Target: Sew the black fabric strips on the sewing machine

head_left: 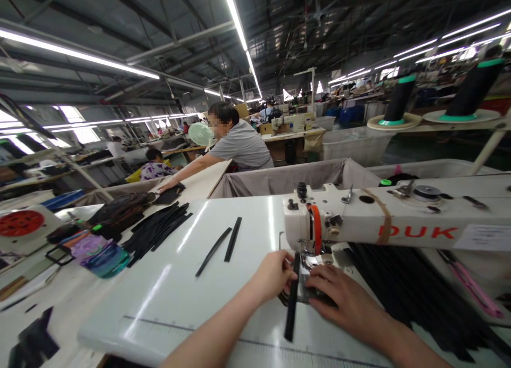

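A narrow black fabric strip [292, 309] stands at the front of the sewing machine [339, 219], its upper end by the presser foot and its lower end over the white table. My left hand [273, 276] pinches this strip from the left, near its upper end. My right hand [339, 293] rests at the needle area, right of the strip, with fingers stretched over the metal plate; what lies under the fingertips is dark and partly hidden. Two loose pieces, a thin black strip [213, 252] and a wider black strip [233, 239], lie on the table to the left.
A pile of black strips [159, 230] lies at the left, beside a purple-blue jug [99, 253]. More black strips [423, 299] spread right of the machine, near pink-handled scissors [471, 288]. Thread cones [401, 102] stand behind. A co-worker [243, 144] reaches across a table ahead.
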Action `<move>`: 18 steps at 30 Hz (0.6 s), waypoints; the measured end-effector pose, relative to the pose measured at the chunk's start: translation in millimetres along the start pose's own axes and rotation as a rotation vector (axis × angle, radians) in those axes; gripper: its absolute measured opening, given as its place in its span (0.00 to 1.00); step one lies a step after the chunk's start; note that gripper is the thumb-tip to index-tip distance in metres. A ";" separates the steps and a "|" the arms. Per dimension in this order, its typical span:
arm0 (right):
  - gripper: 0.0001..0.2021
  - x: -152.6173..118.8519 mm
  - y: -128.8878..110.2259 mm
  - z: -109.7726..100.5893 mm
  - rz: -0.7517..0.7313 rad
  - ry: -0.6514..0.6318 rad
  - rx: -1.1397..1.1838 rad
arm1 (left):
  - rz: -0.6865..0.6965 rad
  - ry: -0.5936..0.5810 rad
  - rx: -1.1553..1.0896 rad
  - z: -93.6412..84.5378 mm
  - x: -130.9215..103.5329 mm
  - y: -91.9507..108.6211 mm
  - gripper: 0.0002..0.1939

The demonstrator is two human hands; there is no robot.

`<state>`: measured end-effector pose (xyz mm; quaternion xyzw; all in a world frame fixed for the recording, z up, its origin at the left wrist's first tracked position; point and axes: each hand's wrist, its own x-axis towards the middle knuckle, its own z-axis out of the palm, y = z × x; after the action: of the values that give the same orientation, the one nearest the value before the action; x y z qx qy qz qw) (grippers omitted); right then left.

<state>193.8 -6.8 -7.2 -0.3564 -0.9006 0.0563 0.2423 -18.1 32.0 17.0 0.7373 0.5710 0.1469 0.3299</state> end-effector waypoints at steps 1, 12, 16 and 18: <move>0.10 -0.3 -1.5 -2.9 0.021 -0.033 0.046 | 0.012 0.046 -0.020 12.0 -3.0 3.2 0.13; 0.09 -0.3 5.2 -5.1 0.063 -0.056 0.176 | 0.351 0.322 0.011 39.4 -16.3 -3.9 0.08; 0.09 0.5 5.9 -3.3 0.007 -0.019 0.179 | 0.348 0.311 0.027 41.5 -16.4 -1.5 0.08; 0.09 0.4 6.1 -2.1 0.000 -0.017 0.174 | 0.345 0.310 0.046 42.3 -17.1 0.1 0.08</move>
<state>198.3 -2.1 -6.9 -0.3333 -0.8944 0.1377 0.2645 1.8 2.5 -11.5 0.7998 0.4836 0.2996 0.1916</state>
